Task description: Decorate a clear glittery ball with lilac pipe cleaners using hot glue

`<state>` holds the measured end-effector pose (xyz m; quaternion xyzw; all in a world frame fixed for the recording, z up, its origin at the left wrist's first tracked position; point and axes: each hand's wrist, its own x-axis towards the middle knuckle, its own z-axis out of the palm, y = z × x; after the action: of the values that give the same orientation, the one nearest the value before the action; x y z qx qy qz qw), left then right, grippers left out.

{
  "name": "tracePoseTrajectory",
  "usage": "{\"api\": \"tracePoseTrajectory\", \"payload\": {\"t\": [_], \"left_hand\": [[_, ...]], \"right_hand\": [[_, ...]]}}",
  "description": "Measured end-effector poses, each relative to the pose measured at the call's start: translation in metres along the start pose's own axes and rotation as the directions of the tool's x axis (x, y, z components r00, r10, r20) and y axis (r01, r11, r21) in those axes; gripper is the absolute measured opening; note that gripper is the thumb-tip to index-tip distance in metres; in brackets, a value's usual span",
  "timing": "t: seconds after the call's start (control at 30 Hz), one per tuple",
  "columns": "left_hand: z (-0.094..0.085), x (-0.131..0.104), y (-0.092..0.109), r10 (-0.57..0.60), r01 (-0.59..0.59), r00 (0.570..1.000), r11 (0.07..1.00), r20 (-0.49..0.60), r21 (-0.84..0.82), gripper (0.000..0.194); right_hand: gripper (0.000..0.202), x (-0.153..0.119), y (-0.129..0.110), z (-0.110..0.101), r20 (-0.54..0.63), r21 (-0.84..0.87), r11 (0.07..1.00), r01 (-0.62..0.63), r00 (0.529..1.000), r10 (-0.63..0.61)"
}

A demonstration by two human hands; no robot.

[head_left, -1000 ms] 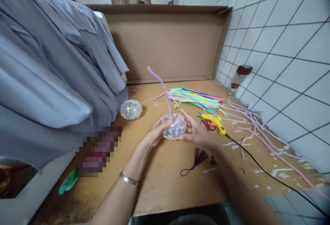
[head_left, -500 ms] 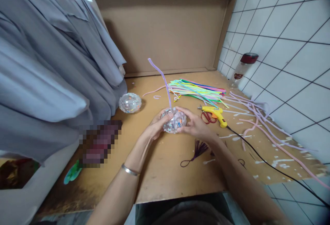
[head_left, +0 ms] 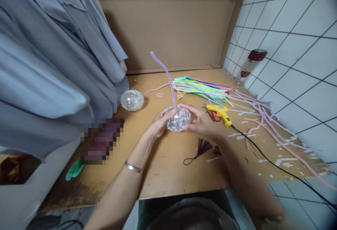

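Observation:
Between my two hands is a clear, round, speckled ball [head_left: 179, 119] with bits of orange and blue on it. My left hand [head_left: 162, 121] grips its left side, the thumb on top. My right hand [head_left: 198, 122] has its fingers and thumb around the right side. From the top of the ball a purple pipe cleaner [head_left: 168, 75] stands up and bends to the left; how it is attached is hidden. A second clear speckled ball [head_left: 132, 100] rests on the table to the left. Close to my right forearm lies a dark purple tassel [head_left: 202, 147] with a loop.
Behind my right hand are a yellow glue gun [head_left: 219, 113] with a black cord and red-handled scissors [head_left: 212, 116]. Farther back lies a bundle of coloured pipe cleaners [head_left: 201, 89]. A red-lidded bottle [head_left: 246, 70] stands by the tiled wall. Grey cloth [head_left: 65, 65] hangs at left.
The view has tilted down slightly, shifting the scene a little. Both hands keep hold of the ball, and the purple pipe cleaner still rises from it.

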<state>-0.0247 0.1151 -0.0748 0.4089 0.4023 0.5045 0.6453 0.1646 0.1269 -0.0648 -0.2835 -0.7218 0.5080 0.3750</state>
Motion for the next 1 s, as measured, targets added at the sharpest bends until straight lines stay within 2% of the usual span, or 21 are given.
{"api": "tracePoseTrajectory", "payload": {"t": [0.17, 0.27, 0.33, 0.4, 0.5, 0.6, 0.67, 0.73, 0.83, 1.0], "left_hand": [[-0.004, 0.004, -0.005, -0.044, 0.045, 0.998, 0.998, -0.036, 0.036, 0.060], [-0.004, 0.010, -0.001, -0.093, 0.095, 0.995, 0.994, -0.042, 0.058, 0.060], [-0.003, 0.017, 0.005, -0.088, 0.091, 0.995, 0.995, -0.049, 0.047, 0.062], [-0.001, 0.027, 0.011, -0.035, 0.037, 0.998, 0.999, -0.057, 0.035, 0.064], [0.003, 0.042, 0.014, 0.109, -0.105, 0.991, 0.993, -0.080, 0.049, 0.063], [0.006, 0.053, 0.007, 0.306, -0.300, 0.942, 0.952, -0.137, 0.063, 0.065], [0.007, 0.054, -0.001, 0.391, -0.381, 0.903, 0.921, -0.178, 0.088, 0.067], [0.006, 0.051, -0.009, 0.396, -0.379, 0.903, 0.917, -0.169, 0.122, 0.071], [0.005, 0.044, -0.015, 0.419, -0.394, 0.894, 0.904, -0.159, 0.167, 0.072], [0.001, 0.038, -0.011, 0.427, -0.407, 0.896, 0.900, -0.124, 0.156, 0.075]], "right_hand": [[0.073, 0.003, 0.004, -0.002, -0.038, -0.060, 0.998, -0.012, 0.999, 0.010], [0.066, 0.013, 0.003, -0.008, -0.028, -0.044, 0.997, -0.058, 0.998, 0.057], [0.064, 0.024, 0.001, -0.013, -0.065, -0.065, 0.996, -0.059, 0.996, 0.055], [0.063, 0.038, -0.001, -0.017, -0.126, -0.121, 0.993, 0.007, 0.992, -0.022], [0.064, 0.055, 0.001, -0.019, -0.198, -0.217, 0.968, 0.123, 0.966, -0.167], [0.064, 0.060, 0.011, -0.015, -0.267, -0.299, 0.937, 0.179, 0.928, -0.262], [0.062, 0.056, 0.022, -0.011, -0.298, -0.344, 0.918, 0.198, 0.904, -0.307], [0.060, 0.048, 0.033, -0.006, -0.291, -0.397, 0.890, 0.224, 0.889, -0.353], [0.058, 0.036, 0.042, -0.001, -0.206, -0.470, 0.837, 0.281, 0.887, -0.413], [0.077, 0.031, 0.037, 0.000, -0.098, -0.561, 0.751, 0.348, 0.873, -0.478]]}}
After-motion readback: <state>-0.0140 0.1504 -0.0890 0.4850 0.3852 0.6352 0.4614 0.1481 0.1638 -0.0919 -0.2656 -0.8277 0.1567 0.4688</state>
